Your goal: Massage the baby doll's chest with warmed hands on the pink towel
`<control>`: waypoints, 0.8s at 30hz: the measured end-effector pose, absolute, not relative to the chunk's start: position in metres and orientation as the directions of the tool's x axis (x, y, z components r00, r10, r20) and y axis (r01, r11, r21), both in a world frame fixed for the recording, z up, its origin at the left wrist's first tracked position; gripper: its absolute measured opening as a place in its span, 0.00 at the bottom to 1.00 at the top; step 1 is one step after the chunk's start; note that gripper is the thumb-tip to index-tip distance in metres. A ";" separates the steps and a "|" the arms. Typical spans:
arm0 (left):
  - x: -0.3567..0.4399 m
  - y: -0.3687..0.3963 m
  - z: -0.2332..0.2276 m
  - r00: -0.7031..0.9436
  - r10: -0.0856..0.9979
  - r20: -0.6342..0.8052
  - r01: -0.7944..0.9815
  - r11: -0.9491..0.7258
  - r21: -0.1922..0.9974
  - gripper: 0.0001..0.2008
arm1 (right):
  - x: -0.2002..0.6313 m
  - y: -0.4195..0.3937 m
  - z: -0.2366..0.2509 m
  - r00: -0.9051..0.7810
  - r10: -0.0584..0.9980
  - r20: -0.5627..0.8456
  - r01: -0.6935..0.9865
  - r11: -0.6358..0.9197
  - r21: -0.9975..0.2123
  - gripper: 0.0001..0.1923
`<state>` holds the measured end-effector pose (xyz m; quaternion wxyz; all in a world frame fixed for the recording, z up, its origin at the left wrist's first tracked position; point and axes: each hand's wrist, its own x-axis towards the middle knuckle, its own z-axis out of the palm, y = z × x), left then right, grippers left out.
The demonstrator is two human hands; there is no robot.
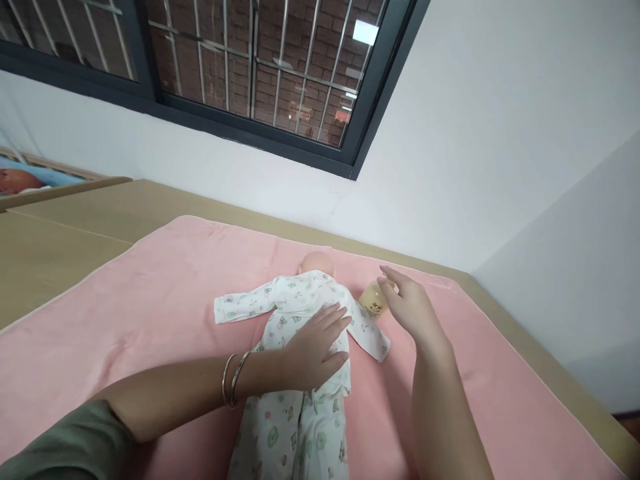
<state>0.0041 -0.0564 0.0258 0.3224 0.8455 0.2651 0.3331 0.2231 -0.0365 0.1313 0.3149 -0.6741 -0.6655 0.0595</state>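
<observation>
A baby doll [316, 263] in a white patterned sleepsuit [295, 427] lies face-down on a pink blanket [125, 320]. My left hand [315, 347] rests flat on the doll's back, fingers spread; two bangles circle that wrist. My right hand [410, 303] is beside the doll's right sleeve, fingers apart and touching a small yellowish bottle [373, 298] that lies on the blanket by the doll's head. I cannot tell whether the fingers grip the bottle.
The blanket covers a tan table [60, 240] pushed against a white wall. A dark-framed barred window [250, 73] is above. At far left, another doll lies on a blue cloth [30, 177]. The table's right edge runs near the blanket's border.
</observation>
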 end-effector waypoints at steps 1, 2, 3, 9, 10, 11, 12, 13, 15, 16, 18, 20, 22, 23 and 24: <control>0.008 -0.055 0.035 0.630 0.686 0.365 0.164 -0.576 0.801 0.31 | 0.230 -0.038 0.134 0.127 0.944 0.304 0.877 0.036 -0.479 0.26; 0.013 -0.051 0.045 0.622 0.710 0.331 0.083 -0.481 0.873 0.31 | 0.236 -0.039 0.137 0.152 0.949 0.278 0.889 -0.008 -0.457 0.27; 0.019 -0.045 0.055 0.620 0.729 0.291 -0.008 -0.365 0.931 0.30 | 0.241 -0.040 0.139 0.183 0.946 0.266 0.895 -0.048 -0.443 0.27; 0.080 0.013 0.093 0.572 0.820 -0.002 -0.479 0.336 0.811 0.29 | 0.239 -0.029 0.129 0.191 0.930 0.314 0.913 -0.051 -0.404 0.27; 0.089 0.022 0.095 0.538 0.842 -0.049 -0.557 0.399 0.728 0.29 | 0.236 -0.024 0.125 0.174 0.934 0.313 0.914 -0.035 -0.404 0.28; 0.096 0.029 0.096 0.511 0.855 -0.090 -0.615 0.437 0.657 0.30 | 0.233 -0.020 0.121 0.167 0.936 0.308 0.917 -0.033 -0.398 0.28; 0.101 0.036 0.096 0.495 0.859 -0.128 -0.657 0.467 0.592 0.30 | 0.231 -0.016 0.117 0.170 0.937 0.304 0.923 -0.044 -0.382 0.28; 0.105 0.040 0.096 0.490 0.859 -0.152 -0.675 0.484 0.557 0.30 | 0.229 -0.013 0.114 0.177 0.936 0.303 0.933 -0.061 -0.355 0.29; 0.110 0.045 0.095 0.519 0.834 -0.185 -0.669 0.531 0.519 0.31 | 0.226 -0.010 0.110 0.180 0.929 0.324 0.955 -0.087 -0.282 0.28; 0.111 0.046 0.095 0.540 0.820 -0.192 -0.660 0.554 0.508 0.31 | 0.225 -0.009 0.109 0.173 0.925 0.340 0.966 -0.091 -0.244 0.28; 0.111 0.043 0.094 0.569 0.800 -0.192 -0.646 0.579 0.497 0.32 | 0.223 -0.010 0.108 0.156 0.918 0.364 0.978 -0.092 -0.187 0.27; 0.107 0.037 0.092 0.592 0.784 -0.190 -0.628 0.596 0.501 0.32 | 0.222 -0.011 0.110 0.154 0.916 0.370 0.982 -0.102 -0.157 0.25; 0.096 0.027 0.088 0.635 0.749 -0.192 -0.581 0.626 0.521 0.32 | 0.221 -0.013 0.112 0.169 0.912 0.374 0.982 -0.125 -0.141 0.25; 0.089 0.021 0.085 0.662 0.724 -0.194 -0.547 0.644 0.535 0.32 | 0.221 -0.013 0.113 0.180 0.907 0.380 0.981 -0.138 -0.137 0.25; 0.080 0.015 0.081 0.692 0.695 -0.196 -0.508 0.662 0.551 0.32 | 0.221 -0.013 0.115 0.194 0.902 0.386 0.979 -0.154 -0.134 0.25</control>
